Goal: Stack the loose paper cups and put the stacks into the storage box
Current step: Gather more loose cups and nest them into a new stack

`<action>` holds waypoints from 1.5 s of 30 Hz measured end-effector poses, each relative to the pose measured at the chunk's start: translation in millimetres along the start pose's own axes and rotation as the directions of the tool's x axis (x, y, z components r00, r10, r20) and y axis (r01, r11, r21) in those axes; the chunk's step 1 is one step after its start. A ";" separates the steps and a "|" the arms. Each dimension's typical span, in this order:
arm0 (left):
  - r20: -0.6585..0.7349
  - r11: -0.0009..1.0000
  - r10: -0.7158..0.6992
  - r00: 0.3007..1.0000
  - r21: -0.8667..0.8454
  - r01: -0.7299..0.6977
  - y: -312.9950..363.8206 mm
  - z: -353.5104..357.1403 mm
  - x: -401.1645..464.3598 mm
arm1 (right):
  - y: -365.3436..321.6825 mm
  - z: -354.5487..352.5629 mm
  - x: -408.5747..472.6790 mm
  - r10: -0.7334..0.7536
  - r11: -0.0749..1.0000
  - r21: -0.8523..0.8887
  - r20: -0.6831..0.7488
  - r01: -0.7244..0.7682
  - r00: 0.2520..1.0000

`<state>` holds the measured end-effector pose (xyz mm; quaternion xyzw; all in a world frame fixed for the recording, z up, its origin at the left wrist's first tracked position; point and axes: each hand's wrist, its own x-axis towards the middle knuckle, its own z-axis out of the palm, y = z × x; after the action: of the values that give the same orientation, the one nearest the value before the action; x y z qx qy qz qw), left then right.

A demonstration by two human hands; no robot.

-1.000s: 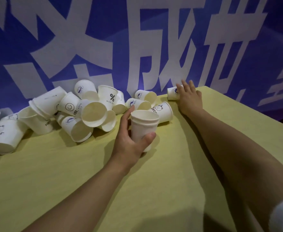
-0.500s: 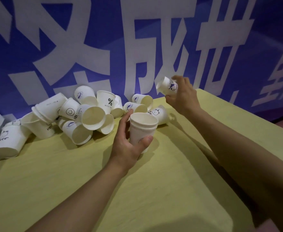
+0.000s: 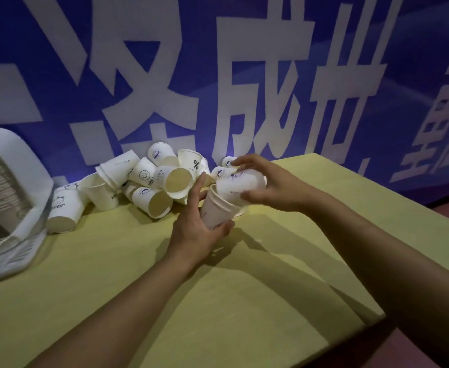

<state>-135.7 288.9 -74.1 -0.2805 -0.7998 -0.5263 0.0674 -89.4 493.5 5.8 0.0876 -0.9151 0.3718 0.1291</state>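
My left hand (image 3: 195, 232) grips a short stack of white paper cups (image 3: 215, 212), tilted with its mouth toward the upper right, just above the yellow table (image 3: 218, 301). My right hand (image 3: 268, 185) holds a single white cup (image 3: 238, 185), blurred by motion, at the mouth of that stack. A heap of loose white paper cups (image 3: 143, 181) lies against the blue banner at the back left. The white storage box (image 3: 8, 197) lies at the left edge with stacked cups inside.
A blue banner with large white characters (image 3: 244, 83) stands right behind the table. The table's right edge (image 3: 393, 227) drops to a dark red floor. Bare yellow tabletop lies in front of my arms.
My right hand picked a cup from the back of the table and brought it left and down to the stack's mouth. The view shifted, and the storage box has come into view.
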 end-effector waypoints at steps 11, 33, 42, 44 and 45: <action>0.059 0.999 0.009 0.998 0.049 -0.012 -17.1 -13.3 -16.7 | -26.8 47.1 20.4 0.033 0.998 0.041 0.165 -0.041 0.986; -0.187 0.999 -0.006 0.982 -0.036 0.000 -36.7 -2.9 -7.1 | 36.7 111.7 31.2 0.255 0.887 -0.256 -0.422 -0.385 0.870; -0.230 0.986 0.115 0.966 0.142 -0.084 -42.7 -2.5 -3.7 | 16.6 79.1 2.7 0.230 0.940 0.342 -0.632 0.000 0.740; -0.199 0.984 0.121 0.973 0.150 -0.092 -43.2 -2.8 -3.4 | 14.2 79.3 -0.3 0.200 0.935 0.353 -0.612 0.039 0.765; -0.168 0.983 0.126 0.978 0.151 -0.101 -42.4 -2.6 -4.0 | 14.3 80.1 -0.6 0.180 0.936 0.350 -0.586 0.046 0.790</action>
<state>-154.9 272.9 -108.7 -0.2726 -0.8087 -0.4862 0.1880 -106.3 447.4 -59.1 -0.0485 -0.7470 0.5394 0.3857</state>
